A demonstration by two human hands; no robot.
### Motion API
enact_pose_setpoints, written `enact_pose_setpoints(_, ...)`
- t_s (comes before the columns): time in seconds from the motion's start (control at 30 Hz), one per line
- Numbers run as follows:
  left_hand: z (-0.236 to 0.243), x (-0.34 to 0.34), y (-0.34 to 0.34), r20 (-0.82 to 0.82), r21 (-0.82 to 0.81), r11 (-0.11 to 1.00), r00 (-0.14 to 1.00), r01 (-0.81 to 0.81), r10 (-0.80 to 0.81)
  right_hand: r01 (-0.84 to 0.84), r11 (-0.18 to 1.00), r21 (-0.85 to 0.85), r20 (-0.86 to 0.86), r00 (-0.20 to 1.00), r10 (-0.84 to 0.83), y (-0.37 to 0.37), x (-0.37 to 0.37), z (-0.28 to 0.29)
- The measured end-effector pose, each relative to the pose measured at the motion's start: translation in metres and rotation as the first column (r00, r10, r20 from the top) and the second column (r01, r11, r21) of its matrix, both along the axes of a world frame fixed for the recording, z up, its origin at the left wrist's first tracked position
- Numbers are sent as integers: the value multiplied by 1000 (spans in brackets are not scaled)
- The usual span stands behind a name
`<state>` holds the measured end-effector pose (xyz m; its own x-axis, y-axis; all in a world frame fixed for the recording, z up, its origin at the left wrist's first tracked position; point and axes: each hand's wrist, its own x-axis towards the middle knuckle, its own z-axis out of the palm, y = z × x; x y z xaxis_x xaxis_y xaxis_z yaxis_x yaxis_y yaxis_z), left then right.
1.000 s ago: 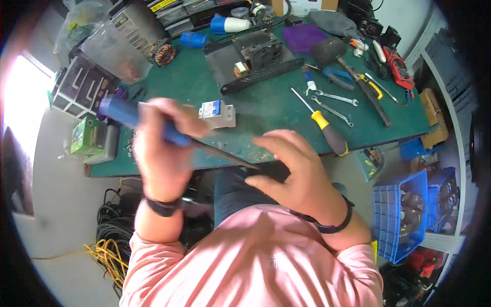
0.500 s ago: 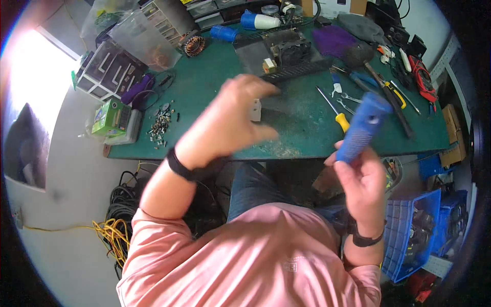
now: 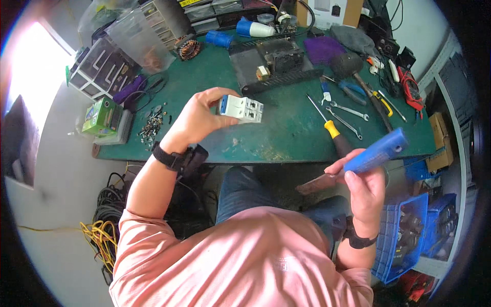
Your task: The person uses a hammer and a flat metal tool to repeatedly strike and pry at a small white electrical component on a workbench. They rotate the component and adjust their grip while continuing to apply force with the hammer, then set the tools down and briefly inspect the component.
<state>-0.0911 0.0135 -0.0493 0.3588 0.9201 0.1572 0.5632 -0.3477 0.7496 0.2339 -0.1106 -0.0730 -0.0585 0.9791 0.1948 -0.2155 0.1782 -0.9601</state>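
Note:
My left hand (image 3: 201, 115) grips a white circuit breaker (image 3: 245, 109) with a blue switch, just above the green workbench (image 3: 281, 138). My right hand (image 3: 360, 181), right of it beyond the bench's front edge, holds a tool by its blue handle (image 3: 376, 153); a long, flat, brownish blade (image 3: 313, 184) runs leftward from my fingers. Beside it lie a yellow-and-black screwdriver (image 3: 332, 130) and two wrenches (image 3: 349, 110). A pile of small hardware (image 3: 152, 126) is left of my left hand.
A black metal assembly (image 3: 268, 59), a mallet (image 3: 348, 66), pliers (image 3: 350, 92) and a red meter (image 3: 409, 87) are farther back. Storage drawers (image 3: 94, 77) and a green box (image 3: 99, 116) stand at left. Blue crates (image 3: 399, 235) and coiled cables (image 3: 105, 240) are below the bench.
The blue-handled tool has passed from my left hand to my right and is now lower. My left hand has moved to the breaker and taken hold of it.

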Motion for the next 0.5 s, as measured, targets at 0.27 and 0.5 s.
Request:
enact_pose_setpoints(0.27, -37, 13, -42, 585, -69, 988, 808, 140, -73, -19, 998, 57, -88, 996, 24, 2, 6, 16)
enact_pose_setpoints(0.5, -77, 40, -46, 715, -120, 978, 698, 170, -33, -97, 945, 313, -84, 988, 129, 21, -11, 59)
